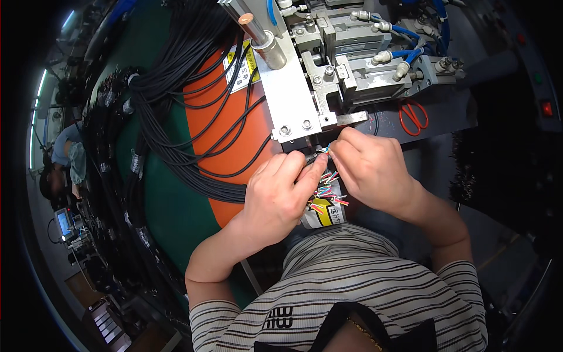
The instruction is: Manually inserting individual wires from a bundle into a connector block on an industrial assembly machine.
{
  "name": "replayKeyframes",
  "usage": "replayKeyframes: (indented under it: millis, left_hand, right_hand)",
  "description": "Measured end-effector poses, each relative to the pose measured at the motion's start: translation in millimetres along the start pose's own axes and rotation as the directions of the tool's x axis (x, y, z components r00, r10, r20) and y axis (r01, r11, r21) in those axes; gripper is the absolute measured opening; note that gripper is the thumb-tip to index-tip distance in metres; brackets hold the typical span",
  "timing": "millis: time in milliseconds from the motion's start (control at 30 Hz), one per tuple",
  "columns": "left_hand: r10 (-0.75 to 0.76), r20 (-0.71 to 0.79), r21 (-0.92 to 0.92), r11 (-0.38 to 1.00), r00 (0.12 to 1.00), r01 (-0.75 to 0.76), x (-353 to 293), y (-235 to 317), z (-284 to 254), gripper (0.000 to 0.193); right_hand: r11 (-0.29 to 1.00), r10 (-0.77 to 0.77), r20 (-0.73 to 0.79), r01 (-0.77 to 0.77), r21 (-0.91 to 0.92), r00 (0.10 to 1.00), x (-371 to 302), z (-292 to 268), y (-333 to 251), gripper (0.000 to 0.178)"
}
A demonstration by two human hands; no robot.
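Thin coloured wires [326,149] at a stripped cable end are pinched between the fingertips of my right hand [373,170]. Close beside it, my left hand [278,193] is closed, its thumb and forefinger pressed at the same wires; its fingertips partly cover what it grips. Both hands meet right in front of the machine's white metal plate [287,105]. Below the fingers, several more cable ends with bared coloured wires [326,191] lie in a bunch, partly hidden by my left hand. Under them shows a yellow and white label [324,212].
A thick bundle of black cables [170,138] runs across the orange and green table mat [199,202] on the left. Pneumatic cylinders [375,88] with blue hoses stand behind my hands. Red-handled scissors [413,117] lie at the right. A metal post [268,50] rises from the plate.
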State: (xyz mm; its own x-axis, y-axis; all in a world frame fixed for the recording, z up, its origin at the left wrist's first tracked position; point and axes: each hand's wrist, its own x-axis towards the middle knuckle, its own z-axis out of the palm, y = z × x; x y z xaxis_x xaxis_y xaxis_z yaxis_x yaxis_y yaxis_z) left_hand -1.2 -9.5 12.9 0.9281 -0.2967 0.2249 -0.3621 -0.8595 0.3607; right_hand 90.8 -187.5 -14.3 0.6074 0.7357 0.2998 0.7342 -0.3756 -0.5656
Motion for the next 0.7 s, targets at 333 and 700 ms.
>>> replayKeyframes:
  millis: [333, 700]
  left_hand:
    - [0.039, 0.091, 0.113, 0.992, 0.995, -0.05, 8, 6, -2, 0.049]
    - [-0.06, -0.036, 0.005, 0.998, 0.998, 0.06, -7, -9, -10, 0.042]
  right_hand:
    - [0.995, -0.001, -0.177, 0.019, 0.097, 0.984, -4, 11, 4, 0.006]
    - [0.843, 0.239, 0.038, -0.227, 0.488, 0.97, 3, 8, 15, 0.005]
